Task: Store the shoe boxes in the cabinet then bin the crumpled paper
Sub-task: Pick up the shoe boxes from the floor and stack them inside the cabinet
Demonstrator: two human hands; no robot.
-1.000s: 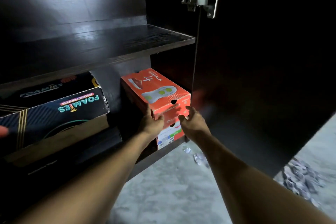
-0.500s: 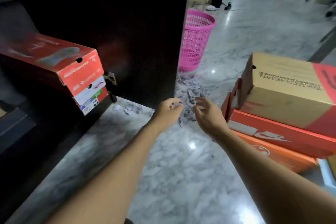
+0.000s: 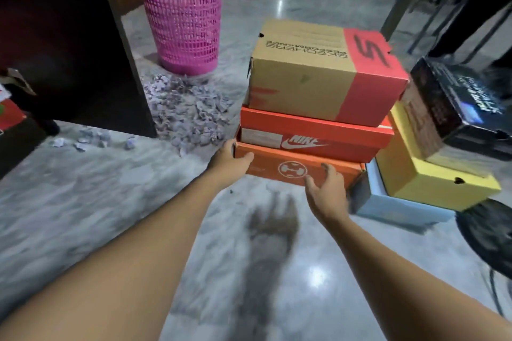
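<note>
The tan box [image 3: 318, 75], upper centre of the frame, has "SKECHERS PERFORMANCE" printed in black on its lid, upside down to the camera, and a large black "S" on the lid's red end. The red box [image 3: 346, 147] under it shows "NIKE" with the swoosh in white; the white label [image 3: 259, 138] to its left is too blurred to read. The orange box [image 3: 266, 166] at the bottom carries a white circled Under Armour logo. Pale lettering on the black box [image 3: 454, 102], at right, is unreadable.
</note>
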